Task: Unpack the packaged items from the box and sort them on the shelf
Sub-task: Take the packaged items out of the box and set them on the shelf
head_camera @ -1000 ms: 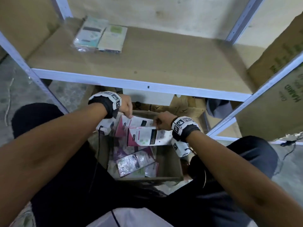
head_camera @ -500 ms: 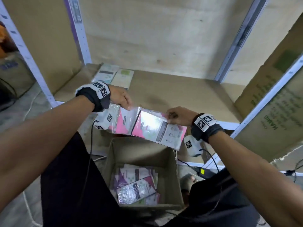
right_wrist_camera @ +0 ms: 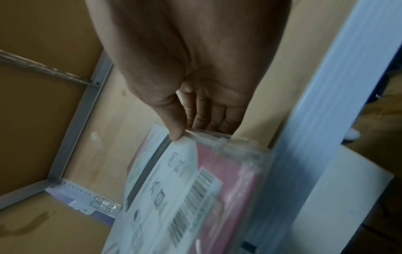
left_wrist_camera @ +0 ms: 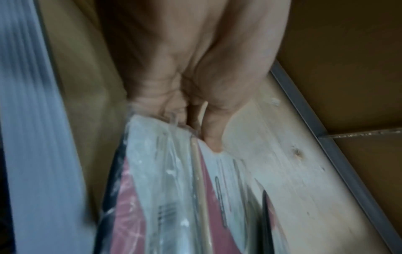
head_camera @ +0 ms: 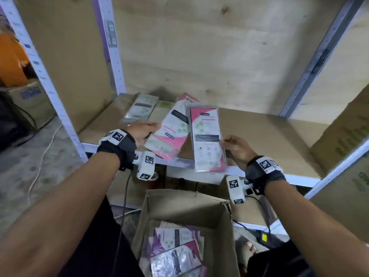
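Two pink-and-white packets held above the shelf (head_camera: 259, 132), each sealed in a clear plastic sleeve. The left hand (head_camera: 142, 129) pinches the tilted packet (head_camera: 173, 128) by one edge, fingers (left_wrist_camera: 214, 135) clamped on the sleeve; the right hand (head_camera: 237, 147) pinches the upright packet (head_camera: 205, 138) at its side edge, thumb on the printed face and fingers (right_wrist_camera: 208, 115) behind. Both packets look flat, light and fairly stiff, like card inside film, so an edge pinch should carry them; the glossy sleeve is probably slippery and its loose sealed margin may crumple, so a hold on the card itself, not on the film alone, seems safer. Two pale packets (head_camera: 142, 108) lie flat at the shelf's back left corner. The box (head_camera: 179, 204) stands open below, between the arms, with more packets (head_camera: 175, 254) lying in it.

Hard to make out: the print on every packet is blurred, so what sets the kinds apart beyond colour cannot be read. The left packet's lower end is hidden behind the wrist camera. How deep the stack in the box runs is not visible, and the box's near wall is cut off by the frame.
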